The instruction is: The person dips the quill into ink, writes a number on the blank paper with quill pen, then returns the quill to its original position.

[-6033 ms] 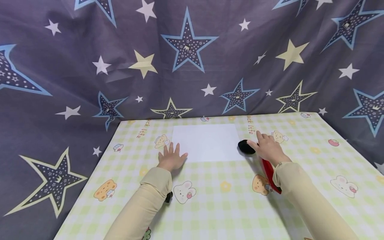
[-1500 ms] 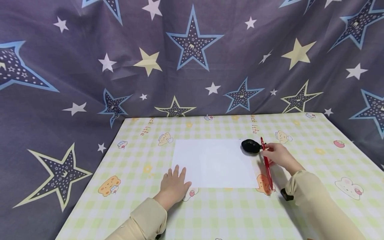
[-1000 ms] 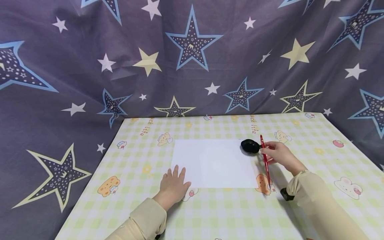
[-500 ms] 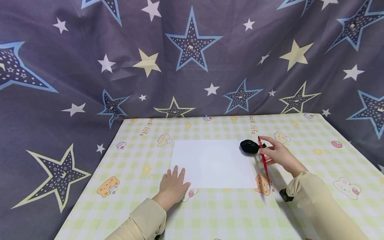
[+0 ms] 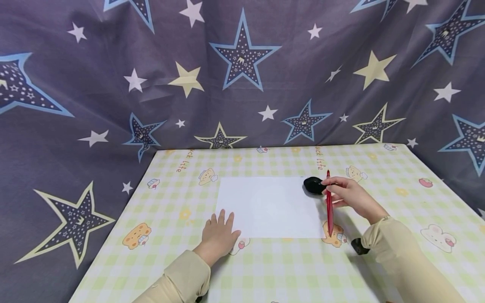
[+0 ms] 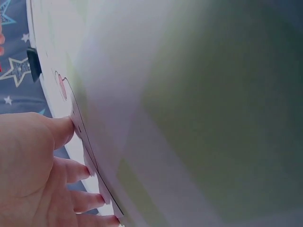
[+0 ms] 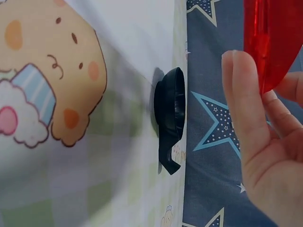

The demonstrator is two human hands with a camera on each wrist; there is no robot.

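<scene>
My left hand (image 5: 219, 232) lies with spread fingers over the lower left corner of a white sheet of paper (image 5: 265, 206). In the left wrist view its fingertips (image 6: 97, 201) touch the sheet's edge. Beyond the paper's right edge, my right hand (image 5: 350, 195) pinches a thin, translucent red plastic piece (image 5: 329, 214) above the table. The right wrist view shows this red piece with a straight ridge and a curved edge; its full outline is cut off. Close to the right fingertips, a black scoop-shaped thing (image 5: 313, 185) with a short handle rests by the paper's upper right corner.
A green-and-white checked cloth (image 5: 273, 273) with cartoon prints covers the table. Behind and at the sides hangs a dark curtain (image 5: 166, 50) with stars. Small black devices, one of them a wrist camera (image 5: 359, 246), sit under the sleeves.
Since six seconds ago, the paper and left hand have come nearer, and the right hand has picked up the red piece. Over the last second, the red piece has turned and shifted slightly left.
</scene>
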